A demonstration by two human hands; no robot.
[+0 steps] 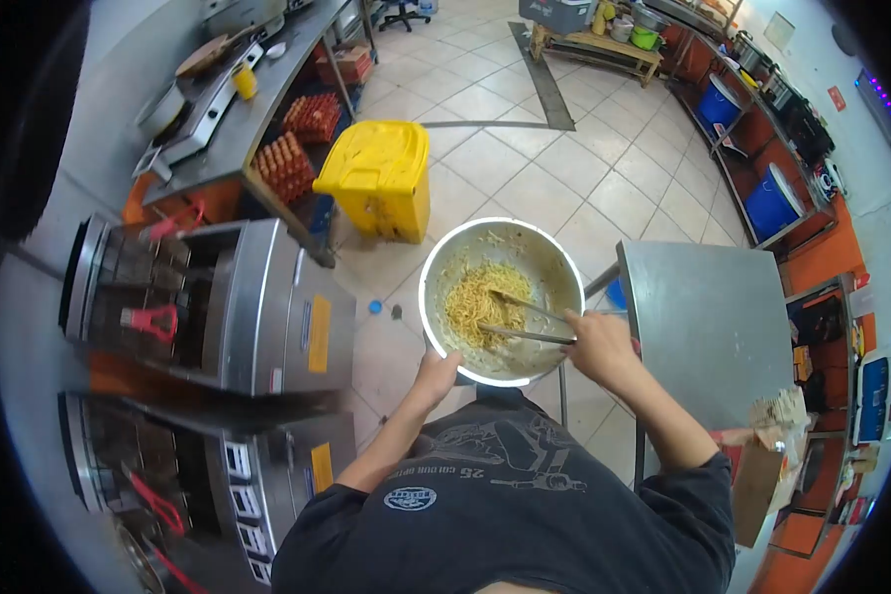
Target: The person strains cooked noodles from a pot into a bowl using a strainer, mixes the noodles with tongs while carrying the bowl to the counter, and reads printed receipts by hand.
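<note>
A large metal mixing bowl (pixel 562 272) is in front of my body, with yellow noodles (pixel 470 297) gathered in its middle. Bits of food cling to its inner wall. My left hand (pixel 436 378) grips the near-left rim, fingers wrapped under the edge. At the right side of the bowl, my right hand (pixel 602 346) is closed round a pair of metal tongs (pixel 530 334). The two arms of the tongs are apart, and their tips reach into the noodles.
A yellow lidded bin (pixel 378 173) stands beyond the bowl to the left. Fryers (pixel 267 317) with red-handled baskets line the left side. A steel table (pixel 703 307) is close on the right. Egg trays (pixel 285 168) sit under the left counter (pixel 257 94).
</note>
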